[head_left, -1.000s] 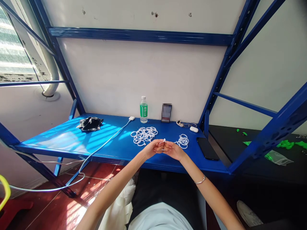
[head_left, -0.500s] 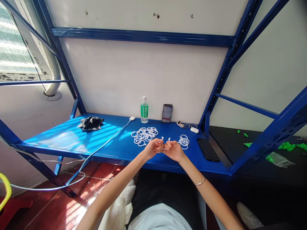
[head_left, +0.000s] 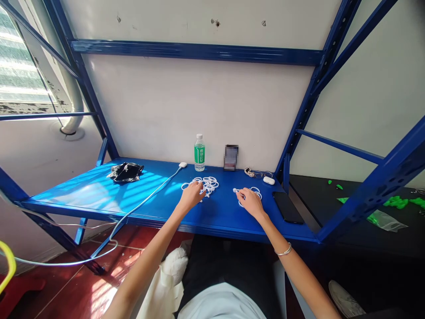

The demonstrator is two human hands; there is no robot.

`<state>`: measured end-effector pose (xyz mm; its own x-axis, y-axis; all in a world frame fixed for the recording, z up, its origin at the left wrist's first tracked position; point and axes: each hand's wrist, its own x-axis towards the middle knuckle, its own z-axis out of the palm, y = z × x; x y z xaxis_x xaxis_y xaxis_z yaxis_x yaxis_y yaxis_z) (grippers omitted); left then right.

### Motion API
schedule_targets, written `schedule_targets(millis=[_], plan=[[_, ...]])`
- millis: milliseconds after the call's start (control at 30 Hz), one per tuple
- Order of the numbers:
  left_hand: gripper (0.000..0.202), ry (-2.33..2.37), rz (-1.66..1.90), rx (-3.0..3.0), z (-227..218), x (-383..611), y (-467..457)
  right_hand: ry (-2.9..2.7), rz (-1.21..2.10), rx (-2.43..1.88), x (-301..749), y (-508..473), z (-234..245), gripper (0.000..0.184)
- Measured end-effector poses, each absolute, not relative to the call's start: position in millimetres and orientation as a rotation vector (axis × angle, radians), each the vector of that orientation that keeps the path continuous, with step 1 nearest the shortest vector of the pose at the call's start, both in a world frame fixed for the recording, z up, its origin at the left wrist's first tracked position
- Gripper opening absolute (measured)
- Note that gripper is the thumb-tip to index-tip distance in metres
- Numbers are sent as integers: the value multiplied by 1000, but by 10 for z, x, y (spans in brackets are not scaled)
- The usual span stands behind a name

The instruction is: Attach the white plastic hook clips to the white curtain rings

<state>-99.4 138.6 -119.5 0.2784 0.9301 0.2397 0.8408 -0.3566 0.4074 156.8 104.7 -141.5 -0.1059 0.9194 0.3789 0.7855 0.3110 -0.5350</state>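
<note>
White rings lie in two groups on the blue shelf: a larger pile on the left and a smaller one on the right. My left hand is over the near left part of the larger pile, fingers bent down among the rings. Its fingertips are mostly hidden, so I cannot see whether it grips one. Beside the smaller pile, my right hand is closed on a white ring, part of which pokes out past the fingers. That hand covers part of the smaller pile.
Behind the rings stand a green-labelled bottle and a small blurred-out device. Glasses, a white case and a black phone lie right. A cable and crumpled black packet lie left. Blue frame posts flank the shelf.
My hands, close together between the piles before, have moved apart. The left has gone left over the larger pile, and the right has shifted right beside the smaller pile.
</note>
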Motion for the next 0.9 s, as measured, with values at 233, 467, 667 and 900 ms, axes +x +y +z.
schedule_targets(millis=[233, 467, 667, 900], plan=[[19, 1979, 214, 2361, -1268, -1117, 1499, -1908, -155, -1938, 1818, 1132, -1459, 26], [11, 1932, 243, 2369, -1315, -1129, 1540, -1939, -65, -1931, 1825, 1125, -1468, 28], [13, 1839, 377, 2390, -1184, -1159, 1483, -1901, -19, -1836, 1793, 1089, -1414, 27], [28, 1036, 683, 2186, -988, -1047, 1278, -1987, 467, -1402, 1583, 995, -1317, 25]])
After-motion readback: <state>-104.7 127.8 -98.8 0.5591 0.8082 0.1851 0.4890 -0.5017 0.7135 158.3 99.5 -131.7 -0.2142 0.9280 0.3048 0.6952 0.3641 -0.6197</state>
